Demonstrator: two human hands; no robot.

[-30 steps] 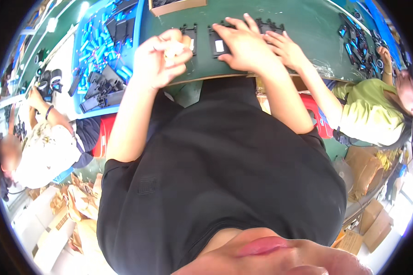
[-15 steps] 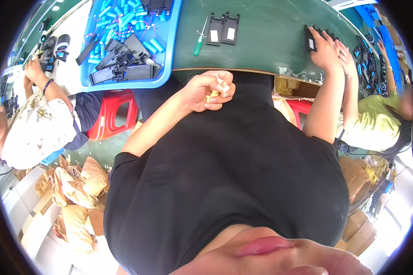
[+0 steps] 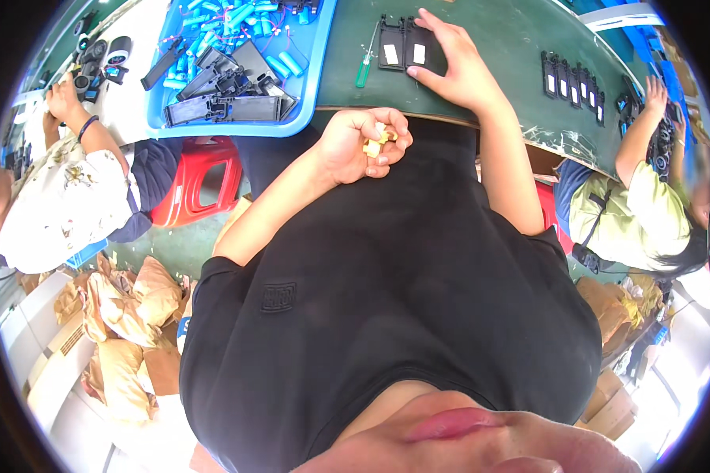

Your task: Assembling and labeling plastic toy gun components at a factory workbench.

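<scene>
My left hand (image 3: pixel 351 147) is curled in front of my chest, its fingers closed around several small pale-yellow pieces (image 3: pixel 375 145) whose kind I cannot make out. Over the green table (image 3: pixel 489 27), my right hand (image 3: pixel 467 75) has its thumb and fingers spread apart at the right side of a flat black plastic cover (image 3: pixel 419 69) with a white label. The thumb is at the cover's lower edge and a fingertip near its top; firm contact cannot be made out. A second, matching cover (image 3: pixel 390 31) lies just left of it. Beside that lies a green-handled screwdriver (image 3: pixel 363 72).
A blue tray (image 3: pixel 312 106) at the left holds blue cylindrical cells with wires and black plastic parts. Several labelled black covers (image 3: pixel 573 83) line up at the right. Co-workers sit on both sides, one arm (image 3: pixel 635 142) at the right. Red stools (image 3: pixel 189 201) stand below table level.
My right hand has moved left from the row of covers at the right to the pair by the screwdriver, its fingers now spread. The left hand keeps the yellow pieces. The view has shifted slightly.
</scene>
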